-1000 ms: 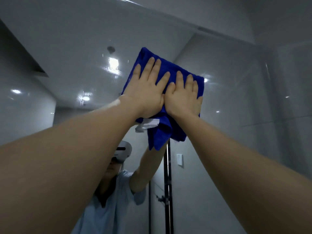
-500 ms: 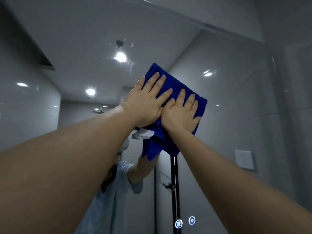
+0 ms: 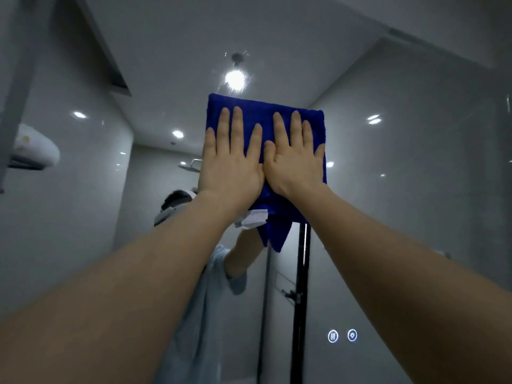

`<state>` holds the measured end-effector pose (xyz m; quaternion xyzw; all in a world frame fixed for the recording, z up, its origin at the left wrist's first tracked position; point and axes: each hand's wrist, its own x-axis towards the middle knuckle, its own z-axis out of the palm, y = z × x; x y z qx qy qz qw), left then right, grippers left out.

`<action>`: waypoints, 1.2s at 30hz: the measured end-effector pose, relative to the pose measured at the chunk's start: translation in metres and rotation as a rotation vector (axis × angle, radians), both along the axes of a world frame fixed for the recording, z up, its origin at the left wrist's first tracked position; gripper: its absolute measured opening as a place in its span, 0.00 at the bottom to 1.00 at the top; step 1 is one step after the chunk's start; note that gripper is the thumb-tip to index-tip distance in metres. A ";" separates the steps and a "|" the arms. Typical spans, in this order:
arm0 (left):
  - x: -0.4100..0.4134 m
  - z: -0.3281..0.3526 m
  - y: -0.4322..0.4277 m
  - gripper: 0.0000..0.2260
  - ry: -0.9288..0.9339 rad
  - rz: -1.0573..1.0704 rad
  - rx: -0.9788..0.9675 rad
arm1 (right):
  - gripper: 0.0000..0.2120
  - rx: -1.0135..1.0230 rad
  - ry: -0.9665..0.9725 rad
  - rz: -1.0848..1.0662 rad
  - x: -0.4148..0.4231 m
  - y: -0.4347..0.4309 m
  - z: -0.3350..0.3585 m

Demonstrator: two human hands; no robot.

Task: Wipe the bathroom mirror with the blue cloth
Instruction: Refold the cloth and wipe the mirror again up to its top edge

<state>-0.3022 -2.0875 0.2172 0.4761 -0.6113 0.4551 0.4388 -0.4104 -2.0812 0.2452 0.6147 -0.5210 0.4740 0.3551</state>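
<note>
Blue cloth (image 3: 264, 109) is flat against the mirror (image 3: 401, 195), high up, just under the reflected ceiling light (image 3: 235, 79). It's folded to a rough rectangle. The top edge and both top corners show above the fingertips. The lower part bunches into a loose point that hangs below the wrists. White tag (image 3: 253, 218) sticks out at the cloth's lower left, just under the left wrist.

Left hand (image 3: 231, 167): palm flat on the cloth's left half, fingers (image 3: 237, 126) straight, slightly spread, pointing up. No curl, nothing pinched, just pressing.
Right hand (image 3: 295, 164): same posture on the right half, fingers (image 3: 296, 128) straight and pointing up.

The hands sit side by side, touching along their inner edges at about the cloth's centre line. The cloth is sandwiched between palms and glass. A strip of blue runs past the right little finger. The left little finger lies at the cloth's left edge.

Both forearms reach up from the bottom corners of the view.

In the glass:
- person's reflection (image 3: 194, 278), light blue shirt, below-left of the cloth, partly hidden behind the left forearm
- black vertical post (image 3: 300, 300) directly below the cloth
- two lit round touch icons (image 3: 342, 335) low right

White wall unit (image 3: 36, 146) at far left; can't tell whether it's a reflection or the real thing.
</note>
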 end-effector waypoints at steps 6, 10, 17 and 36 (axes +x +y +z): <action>-0.008 -0.062 0.000 0.29 0.124 -0.038 -0.018 | 0.26 0.055 0.108 0.012 -0.003 0.003 -0.045; -0.024 -0.102 0.002 0.27 0.203 -0.114 -0.008 | 0.26 0.077 0.162 0.027 -0.014 0.007 -0.079; -0.072 -0.177 0.003 0.27 0.379 -0.208 -0.033 | 0.26 0.177 0.357 0.028 -0.052 0.013 -0.137; -0.179 -0.157 -0.001 0.27 0.790 -0.100 -0.041 | 0.25 0.048 0.796 0.015 -0.135 0.002 -0.091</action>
